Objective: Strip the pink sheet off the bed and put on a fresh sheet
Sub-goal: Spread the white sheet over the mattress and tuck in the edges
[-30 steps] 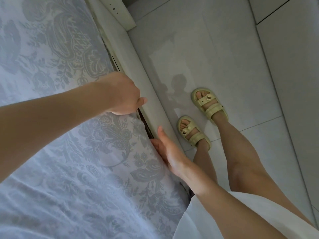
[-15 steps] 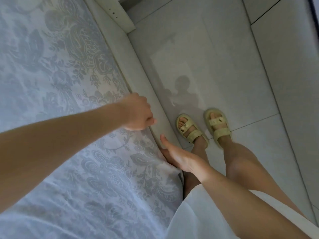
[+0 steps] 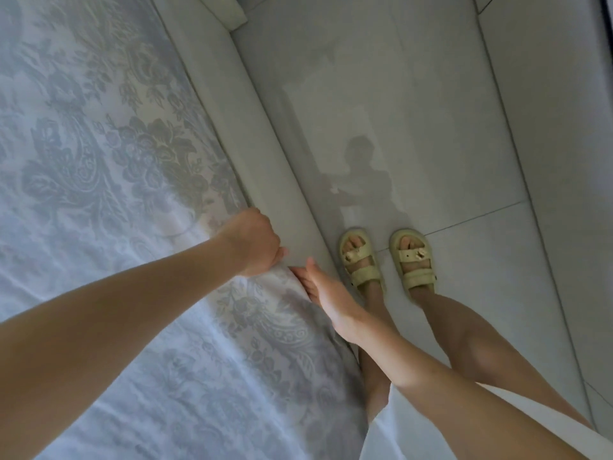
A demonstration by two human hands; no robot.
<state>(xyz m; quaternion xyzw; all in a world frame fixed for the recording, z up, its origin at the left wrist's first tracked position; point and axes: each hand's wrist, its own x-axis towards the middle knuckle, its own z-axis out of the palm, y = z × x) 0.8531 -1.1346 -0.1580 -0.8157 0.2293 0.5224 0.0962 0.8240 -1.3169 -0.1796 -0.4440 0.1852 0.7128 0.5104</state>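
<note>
My left hand (image 3: 258,248) clenched the edge of the fresh sheet (image 3: 99,161), spread at 9 o'clock, to hold it taut. My right hand (image 3: 326,293), fingers straight, apparently tucked it beside the bed frame (image 3: 255,154).

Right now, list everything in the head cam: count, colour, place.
floral sheet: one, pale blue-white with a grey pattern, spread over the bed, left half of view
bed rail: one, off-white, along the sheet's right edge
white block: one, top edge, at the rail's far end; cannot tell what it is
floor: light grey tiles, right of the rail
sandals: two, pale yellow, on the feet, beside the rail
white garment: one, worn, bottom right
legs: two, bare, above the sandals
left hand: fingers curled on the sheet's edge at the rail
right hand: fingers straight, tips going down between sheet edge and rail
</note>
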